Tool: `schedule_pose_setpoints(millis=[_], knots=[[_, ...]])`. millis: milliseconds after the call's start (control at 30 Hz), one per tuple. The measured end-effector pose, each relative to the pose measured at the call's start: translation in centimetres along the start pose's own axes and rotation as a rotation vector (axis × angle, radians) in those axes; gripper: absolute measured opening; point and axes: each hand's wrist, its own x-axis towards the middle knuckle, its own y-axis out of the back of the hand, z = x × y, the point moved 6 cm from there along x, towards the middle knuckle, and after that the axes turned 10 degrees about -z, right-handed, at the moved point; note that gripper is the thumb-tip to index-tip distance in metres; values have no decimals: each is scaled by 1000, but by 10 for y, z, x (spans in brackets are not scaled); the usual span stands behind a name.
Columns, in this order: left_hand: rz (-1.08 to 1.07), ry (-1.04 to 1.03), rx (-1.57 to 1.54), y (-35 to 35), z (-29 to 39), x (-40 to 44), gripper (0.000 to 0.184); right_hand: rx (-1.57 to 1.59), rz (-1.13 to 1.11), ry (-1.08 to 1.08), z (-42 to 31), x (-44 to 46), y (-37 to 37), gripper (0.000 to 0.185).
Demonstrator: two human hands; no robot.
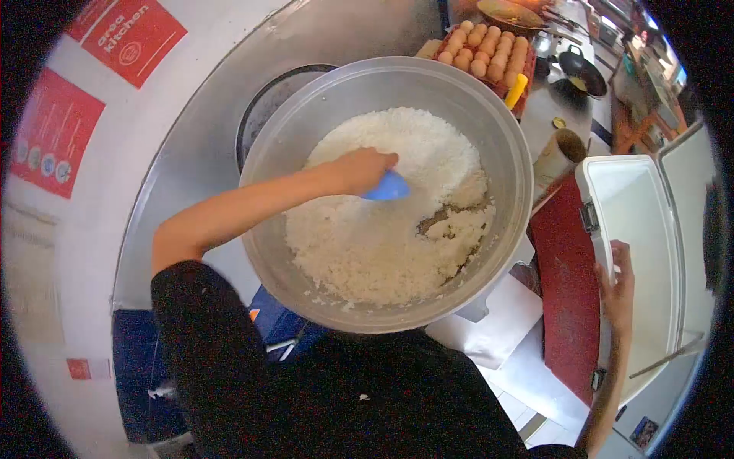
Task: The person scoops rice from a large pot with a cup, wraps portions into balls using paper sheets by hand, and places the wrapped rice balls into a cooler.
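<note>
A wide metal pot (pixel 267 252) holds white cooked rice (pixel 359 252), with a bare patch of pot bottom showing at the right side. My left hand (pixel 361 171) reaches over the middle of the rice, closed on a blue scoop (pixel 388 187); its handle is hidden by my fingers. The scoop's blade is at the rice surface, and I cannot tell how deep it goes. To the right, my right hand (pixel 618 284) grips the near rim of a red cooler box (pixel 569 283) with a white inside. The cooler stands open.
Behind the pot is a tray of brown eggs (pixel 489 52) with a yellow item (pixel 518 90) at its corner. A black pan (pixel 581 73) and a cylindrical container (pixel 564 145) stand at the back right. Red signs (pixel 126 38) hang on the left wall.
</note>
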Motion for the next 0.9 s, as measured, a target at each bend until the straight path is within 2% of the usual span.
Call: schedule_pose_setpoints(millis=[67, 100, 167, 200, 267, 400, 500, 600, 633, 667, 733, 867, 900], knots=[[240, -386, -3, -53, 10, 33, 27, -34, -2, 13, 3, 2, 2, 39], [230, -365, -9, -58, 19, 33, 27, -85, 5, 7, 6, 1, 4, 38], [-110, -357, -339, -77, 33, 38, 20, -140, 13, 42, 11, 4, 5, 39], [-125, -356, -330, -63, 49, 28, 20, -200, 51, 55, 14, -1, 6, 40], [-480, -62, -638, -50, 84, 1, 20, -170, 48, 48, 7, -2, 5, 40], [-496, -34, -856, -66, 94, -7, 23, -247, 41, 102, 3, 0, 6, 37], [-535, -146, -1117, -59, 110, -24, 28, -201, 55, 88, 7, -1, 5, 37], [-455, -157, -1116, -37, 113, -24, 26, -226, -6, 86, -1, 0, 3, 35], [-422, -58, -1134, -28, 103, -19, 27, -234, -14, 83, -2, -1, 2, 35], [-415, -64, -1142, -28, 93, -6, 27, -230, -3, 91, -3, 0, 2, 34], [-282, -129, -964, -39, 78, 20, 25, -234, 4, 103, -5, 0, 2, 33], [-291, -184, -975, -66, 133, 42, 27, -206, 8, 133, -2, -1, 3, 33], [-415, -127, -1026, -65, 138, 23, 31, -215, 21, 164, -2, -1, 3, 34]])
